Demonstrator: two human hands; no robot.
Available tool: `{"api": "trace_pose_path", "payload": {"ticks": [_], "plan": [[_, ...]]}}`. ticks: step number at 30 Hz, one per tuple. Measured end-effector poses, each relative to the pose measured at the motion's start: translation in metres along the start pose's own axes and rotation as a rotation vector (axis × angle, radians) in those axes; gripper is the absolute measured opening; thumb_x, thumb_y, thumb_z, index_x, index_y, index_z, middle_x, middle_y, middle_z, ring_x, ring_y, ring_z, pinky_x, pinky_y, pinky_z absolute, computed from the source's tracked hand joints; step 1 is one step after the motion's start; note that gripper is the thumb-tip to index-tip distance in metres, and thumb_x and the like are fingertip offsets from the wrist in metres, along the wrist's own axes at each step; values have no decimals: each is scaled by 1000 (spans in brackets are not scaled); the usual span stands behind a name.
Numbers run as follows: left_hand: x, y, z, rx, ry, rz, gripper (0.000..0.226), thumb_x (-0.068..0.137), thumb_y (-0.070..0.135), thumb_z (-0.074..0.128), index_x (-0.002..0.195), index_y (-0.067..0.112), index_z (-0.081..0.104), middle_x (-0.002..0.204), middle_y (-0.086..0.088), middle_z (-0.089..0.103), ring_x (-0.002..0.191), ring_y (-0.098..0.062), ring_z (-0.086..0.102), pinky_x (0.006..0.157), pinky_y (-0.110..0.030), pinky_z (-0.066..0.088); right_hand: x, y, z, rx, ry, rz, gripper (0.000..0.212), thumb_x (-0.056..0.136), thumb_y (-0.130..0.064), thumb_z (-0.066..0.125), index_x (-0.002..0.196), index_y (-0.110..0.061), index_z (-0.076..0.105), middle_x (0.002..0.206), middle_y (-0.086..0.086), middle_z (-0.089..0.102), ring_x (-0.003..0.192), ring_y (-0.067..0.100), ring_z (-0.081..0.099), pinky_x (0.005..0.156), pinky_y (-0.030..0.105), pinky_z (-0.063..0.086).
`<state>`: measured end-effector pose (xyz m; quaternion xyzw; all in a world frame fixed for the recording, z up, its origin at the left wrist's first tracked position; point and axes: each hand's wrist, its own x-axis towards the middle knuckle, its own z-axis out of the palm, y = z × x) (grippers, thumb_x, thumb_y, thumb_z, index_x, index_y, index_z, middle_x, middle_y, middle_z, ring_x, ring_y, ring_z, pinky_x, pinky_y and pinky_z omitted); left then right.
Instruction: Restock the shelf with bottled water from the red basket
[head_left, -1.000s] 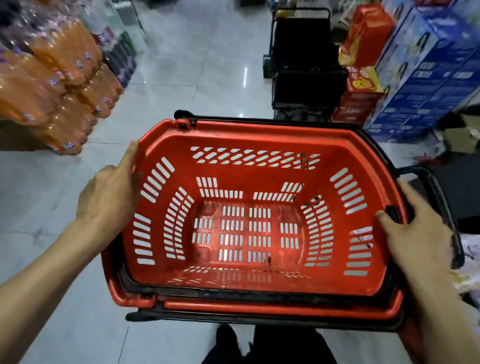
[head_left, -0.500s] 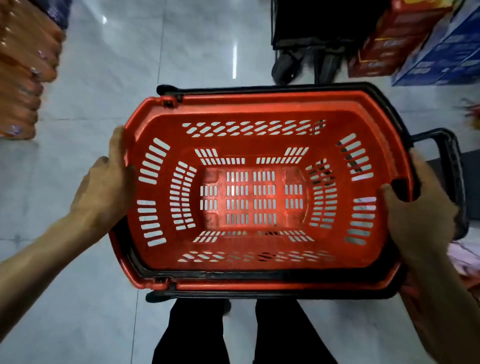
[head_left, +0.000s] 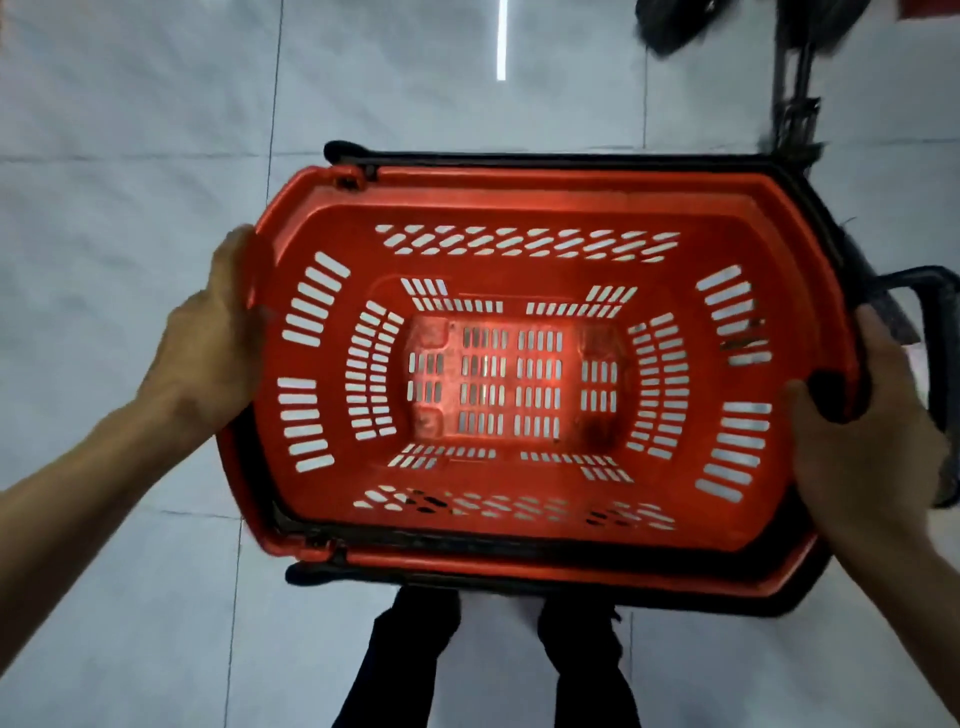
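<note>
Red basket (head_left: 519, 189), left hand (head_left: 208, 364) blurred, grip closed on left rim, right hand (head_left: 862, 452) grip clasped right rim, fingers hidden underneath.

1. Left forearm (head_left: 78, 509) was bare and entered from the lower left. Left hand (head_left: 208, 358) gripped the left end of the red basket (head_left: 519, 189), thumb up along the rim; its fingers were hidden underneath.
2. Right forearm (head_left: 924, 613) entered from the lower right. Right hand (head_left: 872, 452) gripped the right end, thumb hooked over the rim.
3. Legs (head_left: 410, 665) in dark trousers were apart, between the arms.
</note>
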<state>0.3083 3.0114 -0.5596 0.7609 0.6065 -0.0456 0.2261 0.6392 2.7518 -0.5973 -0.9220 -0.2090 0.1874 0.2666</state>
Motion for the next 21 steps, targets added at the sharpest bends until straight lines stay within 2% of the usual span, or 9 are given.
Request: {"api": "trace_pose_path", "payload": {"ticks": [2,5,7,10,13,15,17,19,21], "plan": [[17,-19,34,-51,-7,-66,59,101,38,43,153,23,18,125,-22,61,96,-43,63,81,-55,51,5,12,41,-12,-6,-2,62,96,-24,59,151,-33,30,146,1,50,130,29,51,107,50,41],[37,-47,76,-121,-10,-173,50,101,39,44,144,16,29,125,-18,61,87,-26,57,74,-43,47,7,29,90,5,-11,-5,63,96,-24,59,150,-32,29,147,-1,48,131,27,50,107,49,41],[45,-65,94,-150,-24,-184,50,100,43,44,139,15,32,119,-10,61,86,-22,57,72,-40,49,9,38,112,8,-29,0,64,95,-26,60,149,-34,27,147,0,49,130,30,50,106,52,42],[51,-82,107,-167,-50,-201,49,100,47,43,138,18,31,114,-5,60,84,-23,61,69,-40,53,9,46,131,-29,-27,27,65,95,-28,62,149,-35,27,145,3,50,128,33,52,102,57,44],[55,-91,108,-150,-59,-213,50,99,46,46,138,19,31,120,-9,62,89,-29,65,75,-48,57,9,36,133,-38,-24,5,65,94,-24,62,149,-32,27,146,5,49,128,33,51,100,56,45],[56,-91,105,-81,-91,-204,53,97,46,49,138,17,31,119,-11,63,90,-35,67,77,-53,57,7,28,129,-32,-88,10,68,93,-20,62,150,-29,25,147,8,46,131,32,48,102,53,43],[57,-87,96,42,-120,-197,50,98,45,50,134,15,36,113,-14,65,86,-37,67,76,-52,58,6,22,122,-98,-144,55,69,92,-27,62,150,-28,24,145,16,45,131,36,45,101,54,43],[57,-80,79,132,-84,-196,43,99,42,46,131,15,44,111,-17,64,90,-39,65,76,-50,56,7,10,111,-199,-166,98,61,90,-43,55,145,-27,33,138,19,47,123,40,48,96,54,47],[55,-71,56,110,-29,-163,30,99,33,45,119,12,56,105,-15,64,94,-38,64,77,-44,54,6,-8,91,-228,-182,89,41,93,-45,48,125,-20,54,119,17,57,103,35,58,83,45,52]]}}
